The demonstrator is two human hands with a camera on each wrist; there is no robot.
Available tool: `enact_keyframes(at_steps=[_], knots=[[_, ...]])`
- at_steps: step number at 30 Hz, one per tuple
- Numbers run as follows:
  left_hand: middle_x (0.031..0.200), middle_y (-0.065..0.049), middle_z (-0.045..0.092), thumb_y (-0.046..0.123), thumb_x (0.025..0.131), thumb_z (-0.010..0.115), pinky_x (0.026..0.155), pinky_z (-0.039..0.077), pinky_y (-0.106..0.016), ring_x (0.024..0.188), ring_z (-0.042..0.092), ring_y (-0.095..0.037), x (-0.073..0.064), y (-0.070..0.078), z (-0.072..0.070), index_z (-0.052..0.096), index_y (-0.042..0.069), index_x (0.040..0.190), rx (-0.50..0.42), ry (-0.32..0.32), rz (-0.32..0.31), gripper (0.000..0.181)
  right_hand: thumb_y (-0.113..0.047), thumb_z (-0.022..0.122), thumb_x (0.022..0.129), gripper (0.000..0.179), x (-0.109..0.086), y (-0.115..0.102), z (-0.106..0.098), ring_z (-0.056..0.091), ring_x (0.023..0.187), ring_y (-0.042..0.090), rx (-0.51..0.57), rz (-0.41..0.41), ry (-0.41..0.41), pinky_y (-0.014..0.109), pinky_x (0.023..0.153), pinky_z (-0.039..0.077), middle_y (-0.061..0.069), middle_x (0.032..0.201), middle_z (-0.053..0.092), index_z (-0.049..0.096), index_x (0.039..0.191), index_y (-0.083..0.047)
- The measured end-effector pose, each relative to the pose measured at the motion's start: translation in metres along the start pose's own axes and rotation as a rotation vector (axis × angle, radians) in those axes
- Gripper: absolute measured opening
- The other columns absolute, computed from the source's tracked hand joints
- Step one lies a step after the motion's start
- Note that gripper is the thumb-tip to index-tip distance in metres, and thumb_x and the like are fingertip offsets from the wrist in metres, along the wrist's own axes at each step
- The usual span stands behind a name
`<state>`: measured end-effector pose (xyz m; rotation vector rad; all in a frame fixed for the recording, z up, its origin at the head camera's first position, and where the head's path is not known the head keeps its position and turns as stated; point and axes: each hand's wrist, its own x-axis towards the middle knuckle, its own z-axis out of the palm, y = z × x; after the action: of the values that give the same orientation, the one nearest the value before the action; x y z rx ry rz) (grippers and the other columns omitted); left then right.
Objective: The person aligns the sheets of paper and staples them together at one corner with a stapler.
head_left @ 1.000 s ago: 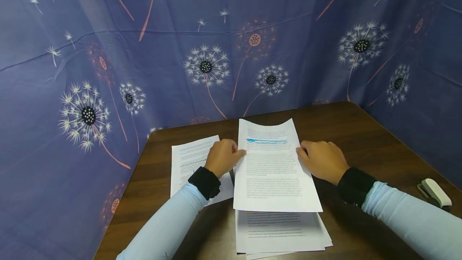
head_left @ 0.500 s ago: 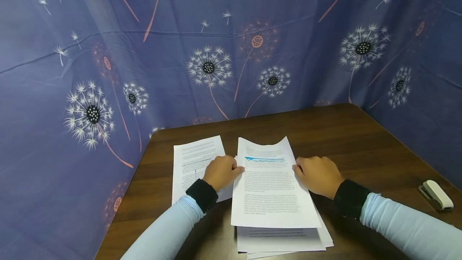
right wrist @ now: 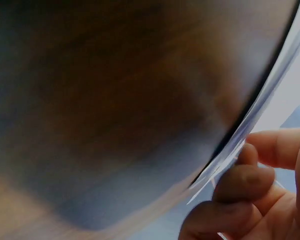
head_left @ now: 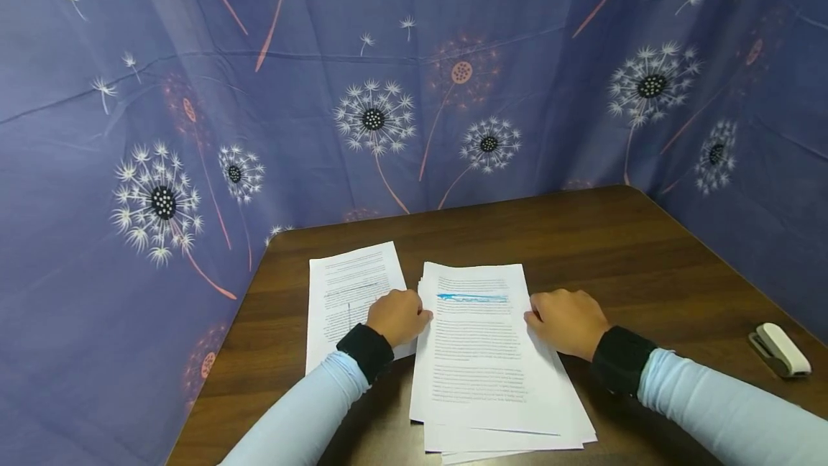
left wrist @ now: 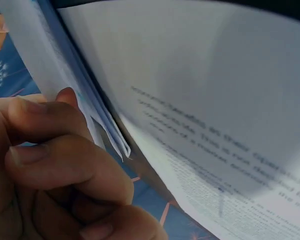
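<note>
A printed sheet (head_left: 475, 351) with a blue highlighter streak near its top lies over a stack of papers (head_left: 504, 441) in the head view. My left hand (head_left: 396, 318) pinches the sheet's left edge between thumb and curled fingers. On the opposite edge, my right hand (head_left: 568, 322) pinches it the same way. The left wrist view has the curled fingers (left wrist: 70, 160) right at the edges of the papers. In the right wrist view, thumb and index fingertips (right wrist: 250, 152) meet at the paper's edge. Lower sheets stick out at the bottom and right.
Another printed page (head_left: 333, 293) lies to the left, partly behind my left hand and wrist. A white stapler (head_left: 781, 349) rests near the right edge of the brown wooden table (head_left: 582, 236). A blue dandelion-patterned cloth (head_left: 291, 113) hangs behind the table.
Both hands have brought the highlighted sheet down and toward me onto the stack. Its curved top edge now lies nearly flat, and it covers more of the papers beneath.
</note>
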<state>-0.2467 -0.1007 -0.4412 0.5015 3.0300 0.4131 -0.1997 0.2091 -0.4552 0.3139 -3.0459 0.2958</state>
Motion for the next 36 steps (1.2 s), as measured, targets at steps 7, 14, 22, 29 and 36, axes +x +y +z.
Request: enact_keyframes(at_steps=[7,14,22,29,36], knots=[[0.062,0.001,0.060,0.040,0.094,0.072,0.051,0.041,-0.035,0.056,0.056,-0.019,0.002,-0.003,0.002,0.076,0.010,0.085,0.024,-0.048,-0.053,0.031,-0.031,0.070,0.095,0.021,0.001,-0.002,0.000,0.049,0.052,0.013,-0.001,-0.001,-0.022,0.031,0.052,0.038,-0.005,0.059,0.052,0.070,0.087,-0.011],[0.058,-0.001,0.057,0.042,0.094,0.070,0.048,0.037,-0.034,0.052,0.054,-0.020,0.006,-0.008,0.009,0.072,0.009,0.080,0.041,-0.051,-0.061,0.036,-0.028,0.065,0.096,0.024,0.003,-0.002,0.002,0.047,0.051,0.014,0.003,0.003,-0.015,0.031,0.050,0.035,-0.003,0.056,0.048,0.063,0.076,-0.014],[0.059,-0.001,0.057,0.042,0.095,0.069,0.049,0.037,-0.035,0.054,0.054,-0.020,0.005,-0.004,0.008,0.075,0.008,0.089,0.059,-0.063,-0.070,0.035,-0.028,0.062,0.095,0.024,0.004,-0.005,0.003,0.047,0.052,0.015,0.001,0.004,-0.016,0.032,0.050,0.034,-0.002,0.057,0.048,0.061,0.075,-0.015],[0.058,-0.001,0.057,0.044,0.095,0.069,0.049,0.038,-0.035,0.053,0.054,-0.020,0.002,-0.006,0.007,0.073,0.009,0.084,0.030,-0.074,-0.087,0.037,-0.028,0.062,0.095,0.024,0.004,-0.006,0.006,0.047,0.052,0.015,-0.004,0.001,-0.022,0.032,0.051,0.034,-0.002,0.057,0.048,0.060,0.075,-0.015],[0.059,-0.001,0.055,0.048,0.096,0.065,0.049,0.038,-0.035,0.053,0.054,-0.020,0.001,-0.011,0.011,0.067,0.012,0.078,0.004,-0.077,-0.093,0.041,-0.027,0.062,0.095,0.025,0.003,-0.006,0.006,0.047,0.051,0.015,0.010,0.011,-0.023,0.032,0.050,0.034,-0.002,0.057,0.047,0.059,0.074,-0.015]])
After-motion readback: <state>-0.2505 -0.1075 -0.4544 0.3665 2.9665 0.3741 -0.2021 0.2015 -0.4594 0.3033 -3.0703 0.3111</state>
